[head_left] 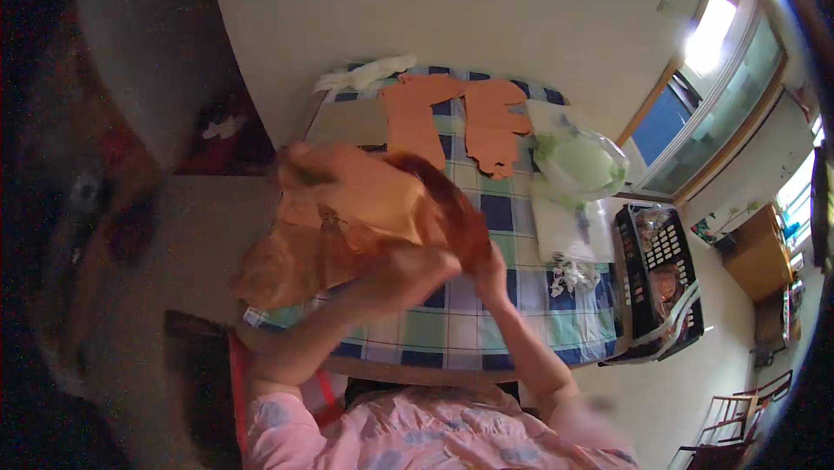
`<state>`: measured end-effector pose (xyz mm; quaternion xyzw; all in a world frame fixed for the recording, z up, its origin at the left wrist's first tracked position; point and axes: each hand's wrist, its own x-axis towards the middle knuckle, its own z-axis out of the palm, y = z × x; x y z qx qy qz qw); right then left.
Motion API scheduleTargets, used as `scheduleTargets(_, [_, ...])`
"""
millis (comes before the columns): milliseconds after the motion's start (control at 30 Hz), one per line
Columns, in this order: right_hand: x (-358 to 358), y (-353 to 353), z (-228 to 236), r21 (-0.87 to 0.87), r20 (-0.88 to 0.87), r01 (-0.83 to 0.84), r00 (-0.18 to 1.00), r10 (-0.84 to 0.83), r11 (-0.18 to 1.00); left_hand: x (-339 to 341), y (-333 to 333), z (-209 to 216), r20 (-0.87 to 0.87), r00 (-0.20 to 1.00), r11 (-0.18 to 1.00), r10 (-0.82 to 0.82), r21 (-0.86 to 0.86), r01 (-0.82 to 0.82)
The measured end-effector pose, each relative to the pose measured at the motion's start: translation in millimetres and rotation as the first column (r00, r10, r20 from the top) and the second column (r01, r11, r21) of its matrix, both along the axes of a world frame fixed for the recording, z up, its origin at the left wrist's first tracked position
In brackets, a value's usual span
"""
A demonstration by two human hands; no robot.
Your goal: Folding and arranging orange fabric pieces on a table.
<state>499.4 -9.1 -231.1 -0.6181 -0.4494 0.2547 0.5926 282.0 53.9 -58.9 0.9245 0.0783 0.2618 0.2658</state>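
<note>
A large, crumpled orange-brown bag-like sheet (347, 227), partly see-through and blurred by motion, is stretched out in front of me above the left of the table. My left hand (421, 272) is closed at its near edge, smeared by movement. At the darker right end of the sheet my right hand (488, 277) grips it, fingers partly hidden by the material. Beyond it, flat orange pieces with notched edges (495, 122) lie on the blue, green and white checked cloth (508, 327). One more flat orange piece (413, 118) lies left of them.
A pale green round thing in clear plastic (582, 166) lies at the right, with a white bundle (573, 277) nearer me. White cloth-like pieces (365, 75) lie at the far left by the wall. A black plastic crate (656, 279) stands beyond the right edge.
</note>
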Motion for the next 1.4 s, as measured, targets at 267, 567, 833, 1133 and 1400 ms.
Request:
scheduleTargets(267, [75.4, -43.4, 2.1, -0.186, -0.167, -0.006, 0.986, -0.026, 0.983, -0.3, -77.7, -161.2, 0.015, 1.0, 1.0, -0.028, -0.009, 0.028])
scheduleTargets(567, [34.8, 11.1, 16.7, -0.223, 0.169, -0.028, 0.983, 0.067, 0.974, -4.3, -78.8, -134.6, 0.158, 0.954, 0.916, 0.254, -0.355, -0.185])
scheduleTargets(833, [13.0, 48.9, 20.9, -0.328, 0.129, -0.096, 0.981, 0.145, 0.94, 21.2, 27.9, -215.6, -0.12, 0.714, 0.502, 0.69, -0.632, -0.591])
scheduleTargets(1133, [48.5, -8.3, 2.9, 0.322, -0.087, 0.37, 0.928, -0.362, 0.871, 10.2, 34.2, -187.1, 0.226, 0.577, 0.585, 0.785, -0.575, -0.572])
scheduleTargets(1400, [85.0, -40.0, -18.8, 0.038, -0.035, 0.508, 0.861, -0.507, 0.861, 0.7, 45.7, -219.1, -0.115, 0.564, 0.441, 0.818, -0.505, -0.742])
